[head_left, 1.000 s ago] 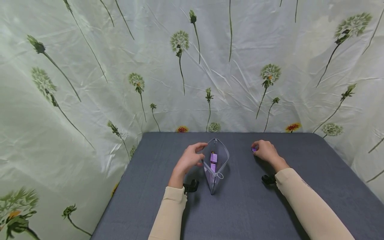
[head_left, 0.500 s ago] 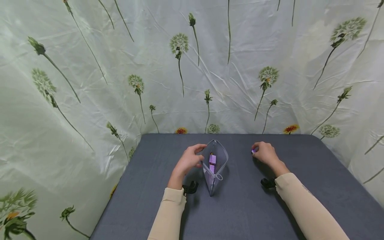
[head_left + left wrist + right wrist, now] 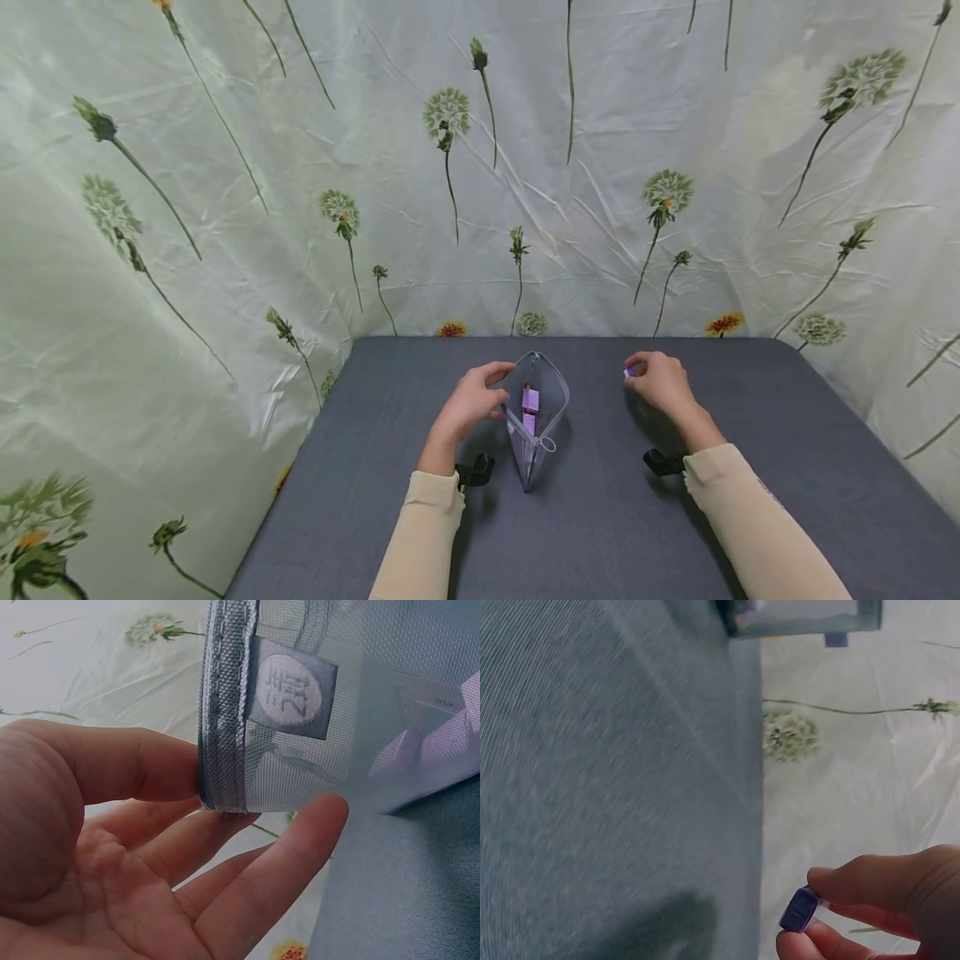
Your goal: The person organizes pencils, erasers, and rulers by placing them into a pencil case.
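Note:
A grey mesh zip pouch [image 3: 557, 392] stands on the table with its mouth spread wide. Inside it lie small purple box-like pieces [image 3: 530, 401]. My left hand [image 3: 471, 400] pinches the pouch's left rim; in the left wrist view thumb and fingers meet at the zip edge [image 3: 225, 705], beside a sewn-on label [image 3: 294, 686]. To the right of the pouch, my right hand [image 3: 663, 383] pinches a small purple block-like piece [image 3: 799, 909] between thumb and fingertips, over the table. Fingers cover part of that piece.
The dark grey table [image 3: 570, 533] reaches back to a white floral curtain [image 3: 592, 250], which also hangs at the left side. A ring pull [image 3: 548, 444] hangs at the near end of the pouch's zip. A black wrist camera [image 3: 476, 471] sits near the pouch.
My right hand has moved slightly left with the purple piece and seems to lift it. The left hand stays at the pouch rim. The head view has tipped slightly upward.

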`<state>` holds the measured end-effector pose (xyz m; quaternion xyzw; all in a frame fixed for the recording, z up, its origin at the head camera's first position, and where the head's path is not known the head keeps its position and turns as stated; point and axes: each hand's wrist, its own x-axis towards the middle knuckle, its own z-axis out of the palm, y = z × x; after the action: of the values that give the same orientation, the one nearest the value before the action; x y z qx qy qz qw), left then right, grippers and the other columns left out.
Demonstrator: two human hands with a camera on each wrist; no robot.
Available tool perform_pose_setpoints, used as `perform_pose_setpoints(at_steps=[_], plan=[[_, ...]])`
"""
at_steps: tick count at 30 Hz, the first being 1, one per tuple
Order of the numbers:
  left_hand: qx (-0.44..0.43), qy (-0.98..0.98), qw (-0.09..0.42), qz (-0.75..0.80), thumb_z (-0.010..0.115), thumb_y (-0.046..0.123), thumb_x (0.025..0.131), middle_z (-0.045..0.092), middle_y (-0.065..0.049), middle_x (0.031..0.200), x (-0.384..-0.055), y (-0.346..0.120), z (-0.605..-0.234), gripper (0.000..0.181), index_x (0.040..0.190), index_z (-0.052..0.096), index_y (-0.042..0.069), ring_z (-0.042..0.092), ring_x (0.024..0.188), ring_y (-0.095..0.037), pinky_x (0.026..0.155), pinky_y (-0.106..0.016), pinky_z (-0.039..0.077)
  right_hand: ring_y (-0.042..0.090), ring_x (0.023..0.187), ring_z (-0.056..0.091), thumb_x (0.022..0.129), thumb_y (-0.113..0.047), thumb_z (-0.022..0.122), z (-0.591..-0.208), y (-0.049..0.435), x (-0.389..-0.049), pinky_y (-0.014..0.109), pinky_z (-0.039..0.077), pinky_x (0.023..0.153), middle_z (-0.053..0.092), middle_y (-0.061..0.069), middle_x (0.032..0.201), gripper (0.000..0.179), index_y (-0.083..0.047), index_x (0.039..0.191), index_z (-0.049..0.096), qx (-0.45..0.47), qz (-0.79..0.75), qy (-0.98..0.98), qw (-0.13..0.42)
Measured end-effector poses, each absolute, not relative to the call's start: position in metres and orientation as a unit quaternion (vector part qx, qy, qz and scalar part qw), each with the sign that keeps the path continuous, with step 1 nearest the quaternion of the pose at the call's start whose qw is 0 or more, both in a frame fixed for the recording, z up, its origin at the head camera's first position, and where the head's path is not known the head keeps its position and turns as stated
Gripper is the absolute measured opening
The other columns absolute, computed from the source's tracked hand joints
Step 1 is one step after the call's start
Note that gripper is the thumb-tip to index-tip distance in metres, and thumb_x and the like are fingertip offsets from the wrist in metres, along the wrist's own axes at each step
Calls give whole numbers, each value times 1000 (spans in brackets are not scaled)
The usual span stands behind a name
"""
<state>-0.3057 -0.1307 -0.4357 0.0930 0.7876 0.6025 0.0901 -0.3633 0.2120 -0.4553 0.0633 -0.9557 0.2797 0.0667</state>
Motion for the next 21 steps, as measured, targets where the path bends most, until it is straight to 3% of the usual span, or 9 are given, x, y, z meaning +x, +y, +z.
perform_pose_setpoints(at_steps=[11,21], plan=[[97,783,90,608,54,-2,96,41,-12,156,-304,-131,-439,54,148,52,11,49,131,-38,84,-57,54,24,77,63,89,-21,77,-440,191,-343,44,49,66,71,9,89,30,-7,116,73,57,293,-950,97],[102,785,91,604,54,-1,96,41,-12,156,-305,-132,-435,54,149,51,11,53,127,-34,80,-51,57,25,78,62,88,-24,79,-423,169,-328,46,44,70,70,6,87,32,-9,115,74,66,305,-942,122]])
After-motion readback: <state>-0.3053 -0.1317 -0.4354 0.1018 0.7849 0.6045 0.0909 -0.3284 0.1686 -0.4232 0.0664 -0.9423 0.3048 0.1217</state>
